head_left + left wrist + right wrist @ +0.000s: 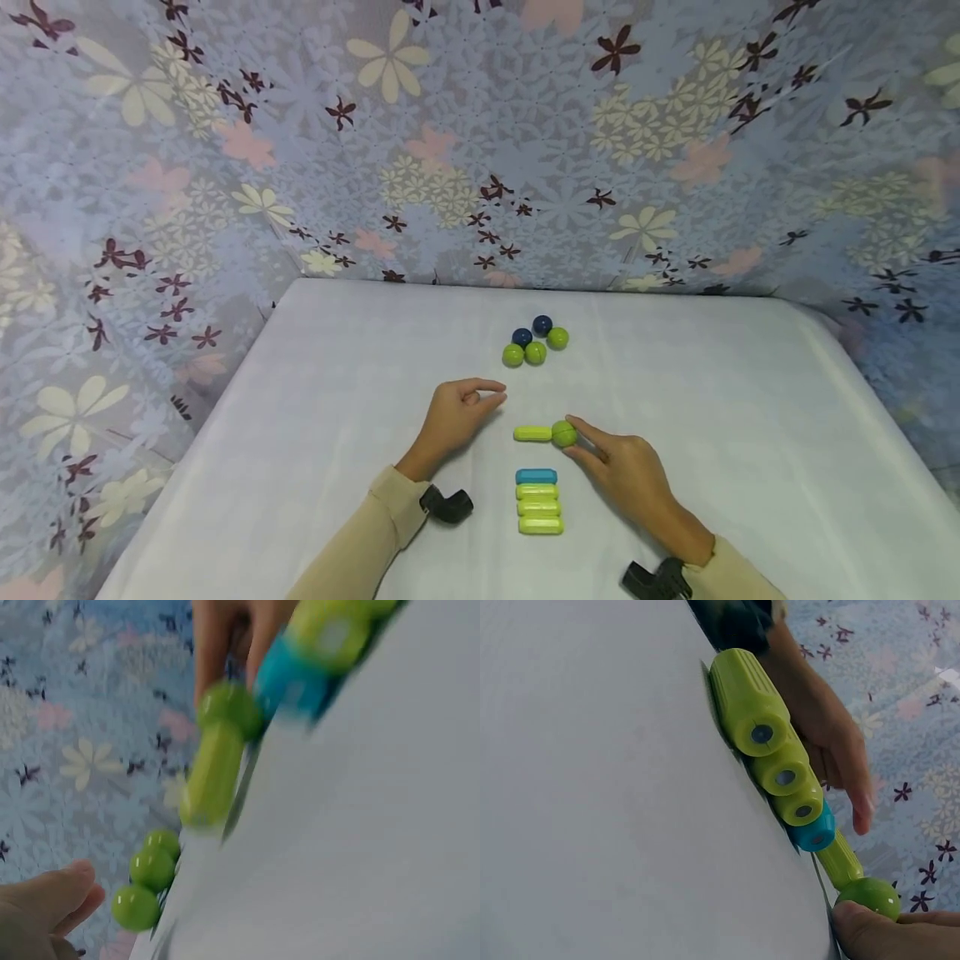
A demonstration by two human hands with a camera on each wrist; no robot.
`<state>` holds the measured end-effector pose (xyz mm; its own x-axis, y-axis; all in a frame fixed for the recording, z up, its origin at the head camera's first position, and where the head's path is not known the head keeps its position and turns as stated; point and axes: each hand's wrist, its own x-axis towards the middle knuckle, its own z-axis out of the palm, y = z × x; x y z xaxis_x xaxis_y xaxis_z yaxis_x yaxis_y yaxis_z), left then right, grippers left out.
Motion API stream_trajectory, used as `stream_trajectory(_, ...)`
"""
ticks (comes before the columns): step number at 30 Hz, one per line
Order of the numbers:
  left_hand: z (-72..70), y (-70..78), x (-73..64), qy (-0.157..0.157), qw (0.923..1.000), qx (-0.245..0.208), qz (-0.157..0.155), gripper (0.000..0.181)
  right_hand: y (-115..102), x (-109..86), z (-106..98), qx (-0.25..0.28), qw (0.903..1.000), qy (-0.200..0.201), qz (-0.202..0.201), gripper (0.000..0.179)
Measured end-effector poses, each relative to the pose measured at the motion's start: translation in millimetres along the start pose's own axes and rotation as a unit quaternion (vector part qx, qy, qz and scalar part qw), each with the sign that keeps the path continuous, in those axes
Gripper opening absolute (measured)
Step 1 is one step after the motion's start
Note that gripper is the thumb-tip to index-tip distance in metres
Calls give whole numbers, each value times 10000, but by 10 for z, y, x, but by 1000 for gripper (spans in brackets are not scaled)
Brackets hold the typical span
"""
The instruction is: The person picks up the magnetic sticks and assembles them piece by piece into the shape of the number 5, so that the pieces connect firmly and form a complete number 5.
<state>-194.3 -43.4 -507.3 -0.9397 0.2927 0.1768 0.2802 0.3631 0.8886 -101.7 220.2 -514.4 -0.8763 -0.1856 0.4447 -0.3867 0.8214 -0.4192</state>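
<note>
My right hand [633, 475] pinches a green ball [564, 433] between thumb and fingertips. The ball sits against the right end of a yellow-green rod [532, 434] lying crosswise. My left hand [457, 417] is left of that rod, its thumb and forefinger apart with nothing between them. Nearer me lies a stack-like row of rods: one blue rod [536, 476] and, below it, yellow-green rods [538, 508] side by side. Round grey discs show at the rod ends in the right wrist view, where the pinched ball [870, 896] meets the single rod [840, 859].
Beyond the hands, a cluster of green balls [536, 353] and dark blue balls [542, 325] rests on the white-covered table [337, 358]. Flowered fabric [480, 150] hangs behind the far edge and along the sides. A black camera [447, 505] is strapped to the left wrist.
</note>
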Motion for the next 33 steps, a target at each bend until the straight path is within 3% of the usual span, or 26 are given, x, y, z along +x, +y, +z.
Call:
stream_trajectory(4, 1, -52, 284, 410, 9991, 53, -94, 21, -8, 0, -23, 93, 9999, -2, 117, 46)
stream_trajectory(10, 12, -100, 586, 605, 9976, 333, 16, 26, -35, 34, -9, 139, 9997, -83, 191, 46)
stream_trajectory(13, 33, -92, 672, 524, 9971, 530, 133, 35, -23, 40, -7, 77, 9998, -57, 167, 46)
stream_trajectory(20, 116, -100, 716, 85, 9944, 1034, 207, 45, 18, -4, -10, 2, 9994, -180, 302, 47)
stream_trajectory(33, 94, -62, 667, 50, 9879, 1518, 317, 38, -7, 14, -4, -21, 9997, -88, 221, 47)
